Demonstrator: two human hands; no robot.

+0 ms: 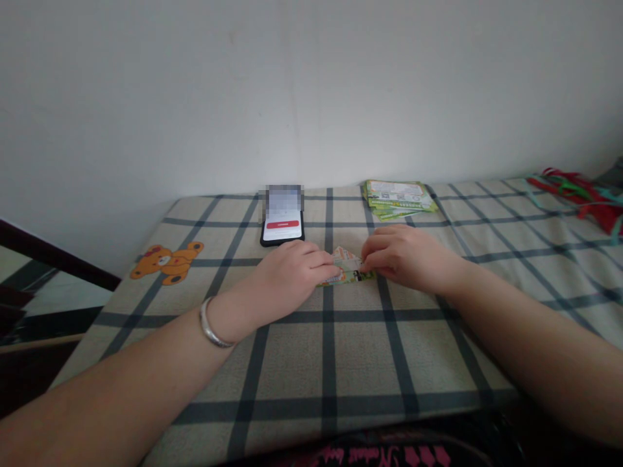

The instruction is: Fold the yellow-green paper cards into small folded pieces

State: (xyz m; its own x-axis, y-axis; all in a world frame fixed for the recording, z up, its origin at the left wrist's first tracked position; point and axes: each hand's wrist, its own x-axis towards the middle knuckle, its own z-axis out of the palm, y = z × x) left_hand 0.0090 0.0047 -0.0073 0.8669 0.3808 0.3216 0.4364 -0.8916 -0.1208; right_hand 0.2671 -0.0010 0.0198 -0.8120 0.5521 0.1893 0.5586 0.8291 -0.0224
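A printed paper (pixel 346 264), green, white and orange and folded to a peak at its far side, lies on the checked cloth between my hands. My left hand (pixel 294 275), with a silver bangle on its wrist, presses its fingers on the paper's left part. At the right end, my right hand (pixel 402 256) has its thumb and fingers closed together on the paper's edge. My fingers cover both ends of the paper.
Beyond my left hand a phone (pixel 282 217) lies with its screen lit. A stack of green printed leaflets (pixel 399 198) is by the wall. Red and green fabric or ribbons (pixel 579 194) lie at the far right. An orange bear cutout (pixel 168 263) is near the table's left edge.
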